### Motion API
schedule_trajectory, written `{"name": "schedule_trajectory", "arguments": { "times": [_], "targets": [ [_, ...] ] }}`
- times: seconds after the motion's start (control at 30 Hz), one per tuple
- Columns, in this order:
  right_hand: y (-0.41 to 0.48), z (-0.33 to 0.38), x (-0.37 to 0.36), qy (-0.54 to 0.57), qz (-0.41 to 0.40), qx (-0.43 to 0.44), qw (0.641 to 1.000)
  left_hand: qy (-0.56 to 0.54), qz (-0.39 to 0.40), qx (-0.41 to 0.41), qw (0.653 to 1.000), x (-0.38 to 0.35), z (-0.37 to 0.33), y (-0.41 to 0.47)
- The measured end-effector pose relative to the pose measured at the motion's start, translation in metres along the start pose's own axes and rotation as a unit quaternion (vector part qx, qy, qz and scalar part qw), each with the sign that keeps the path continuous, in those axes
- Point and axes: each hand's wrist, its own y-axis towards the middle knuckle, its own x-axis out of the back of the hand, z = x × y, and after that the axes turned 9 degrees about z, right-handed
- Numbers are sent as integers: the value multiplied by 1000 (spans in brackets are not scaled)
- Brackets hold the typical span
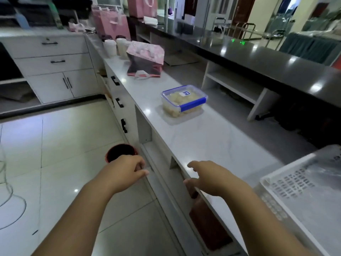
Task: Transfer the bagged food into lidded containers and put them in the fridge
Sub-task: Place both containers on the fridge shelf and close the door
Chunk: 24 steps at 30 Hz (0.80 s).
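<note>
Head view: lidded container (184, 100) long axis toward far-right, left hand (127, 169) and right hand (208, 177) loosely open, empty.

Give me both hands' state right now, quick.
Left hand: fingers curled at the drawer front; actual grip cannot be told.
Right hand: open, fingers spread over the counter edge, holding nothing.
</note>
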Motion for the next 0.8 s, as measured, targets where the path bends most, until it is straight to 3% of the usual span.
{"name": "schedule_trajectory", "arguments": {
  "times": [0.17,0.4,0.57,0.67,0.8],
  "targets": [
    [63,-5,31,27,-21,-22,999,-14,13,8,1000,31,15,62],
    [166,-27,95,80,-122,-88,985,-35,-17,20,999,81,17,166],
    [231,-23,132,266,-252,-107,924,-57,-57,7,997,115,12,235],
    [259,-21,140,325,-257,-134,900,-86,-95,-15,992,123,5,267],
    [281,-23,132,428,-246,-93,865,-116,-102,-59,986,129,5,310]
  ]
}}
